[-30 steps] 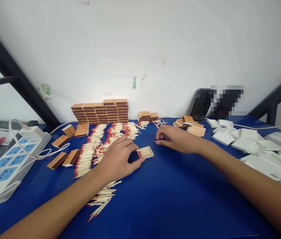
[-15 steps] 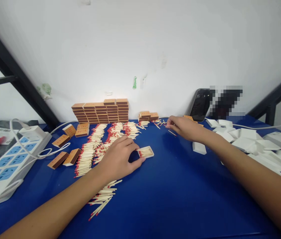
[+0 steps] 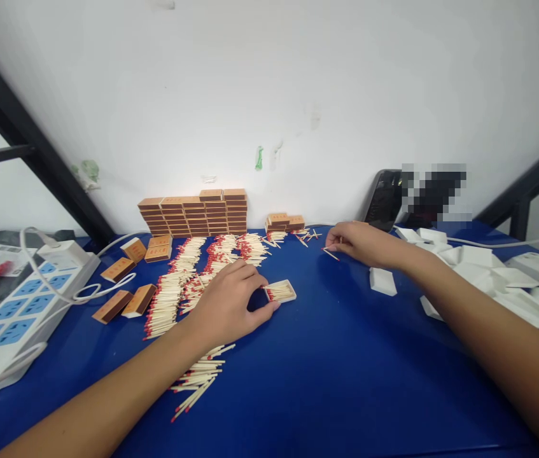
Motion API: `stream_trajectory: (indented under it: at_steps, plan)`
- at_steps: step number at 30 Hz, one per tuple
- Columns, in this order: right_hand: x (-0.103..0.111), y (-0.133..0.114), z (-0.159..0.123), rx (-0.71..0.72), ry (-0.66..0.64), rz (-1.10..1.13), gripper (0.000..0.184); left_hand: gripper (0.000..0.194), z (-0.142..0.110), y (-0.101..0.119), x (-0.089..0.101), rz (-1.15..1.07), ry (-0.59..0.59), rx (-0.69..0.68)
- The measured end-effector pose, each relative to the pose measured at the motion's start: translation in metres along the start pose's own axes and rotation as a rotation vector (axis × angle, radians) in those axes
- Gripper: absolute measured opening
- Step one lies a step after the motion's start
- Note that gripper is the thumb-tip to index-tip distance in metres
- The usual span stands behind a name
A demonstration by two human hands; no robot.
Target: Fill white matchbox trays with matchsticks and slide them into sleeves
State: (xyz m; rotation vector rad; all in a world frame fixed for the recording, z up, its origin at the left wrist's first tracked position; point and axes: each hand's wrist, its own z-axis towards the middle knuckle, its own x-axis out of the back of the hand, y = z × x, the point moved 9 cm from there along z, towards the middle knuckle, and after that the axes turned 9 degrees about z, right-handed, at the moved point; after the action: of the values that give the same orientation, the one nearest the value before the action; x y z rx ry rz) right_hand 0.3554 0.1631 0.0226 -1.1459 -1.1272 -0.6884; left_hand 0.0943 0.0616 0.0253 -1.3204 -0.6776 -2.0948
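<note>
The small tray (image 3: 289, 297) lies on the blue table (image 3: 293, 381), open side up, partly filled with matches (image 3: 279, 291). Its long axis runs roughly left to right — the red heads inside point toward the left hand (image 3: 233, 296), whose thumb and fingers clamp its left end. The right hand (image 3: 357, 243) is bent over a loose match (image 3: 331, 254); whether its fingertips grip anything, I cannot tell. White trays (image 3: 476, 277) lie piled at right, closed matchboxes (image 3: 193, 216) stacked by the wall (image 3: 298, 95).
</note>
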Motion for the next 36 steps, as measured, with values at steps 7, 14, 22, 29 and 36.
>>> stream_trajectory:
  at_steps: [7,14,22,29,36]
  plan:
    - [-0.003,-0.006,-0.001,0.062,-0.062,0.093,0.019,0.024,0.000,0.001,0.001,0.003,0.003,-0.007]
    - [-0.005,-0.005,-0.003,0.042,-0.101,0.133,0.020,0.025,0.001,0.002,0.001,-0.001,-0.005,-0.005]
    - [-0.011,0.005,-0.002,-0.014,-0.104,0.093,0.015,0.025,0.001,0.002,0.000,-0.006,-0.006,-0.001]
    - [-0.015,-0.002,-0.004,0.075,-0.146,0.169,0.024,0.025,0.001,0.002,0.001,-0.007,-0.005,0.003]
    - [-0.019,-0.011,-0.004,0.146,-0.212,0.209,0.020,0.025,0.001,0.002,0.000,0.002,-0.010,-0.001]
